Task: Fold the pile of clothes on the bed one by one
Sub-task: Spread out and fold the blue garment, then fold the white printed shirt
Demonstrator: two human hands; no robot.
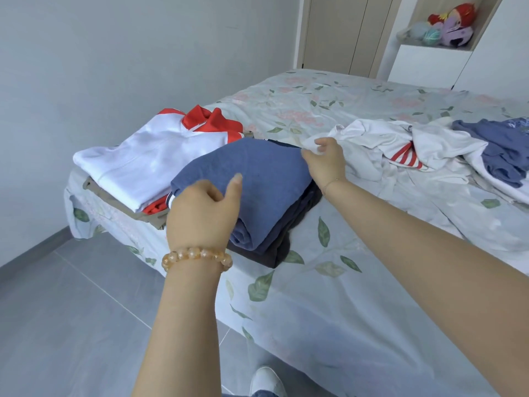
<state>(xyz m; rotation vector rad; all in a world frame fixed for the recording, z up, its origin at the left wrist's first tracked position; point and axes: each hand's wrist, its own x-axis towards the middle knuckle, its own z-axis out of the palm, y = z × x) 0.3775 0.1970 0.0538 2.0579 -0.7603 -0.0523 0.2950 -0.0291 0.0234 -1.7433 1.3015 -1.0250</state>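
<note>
The left hand [200, 213] rests on the near edge of a folded blue top [257, 179], fingers curled over the fold and thumb raised; its grip looks loose, more a press than a pinch. That top lies on a dark folded garment [274, 253] at the bed [343, 310] edge, just beside a folded white and red shirt [148, 164] that sits on something khaki [143, 216]. So 2 stacks stand finished near the corner.

The right hand [325, 160] reaches past the blue top to the unfolded pile [400, 147], white cloth with red stripes and a blue garment [503, 150] tangled at its far end. Its fingertips pinch a corner of the white cloth; that grip is closed on the fabric.

I judge the blue top is just being settled, and the next piece is being taken. The next move calls for drawing that white garment free of the tangle onto the bare bed between pile and stacks, then spreading it flat. The striped part may drag along.
</note>
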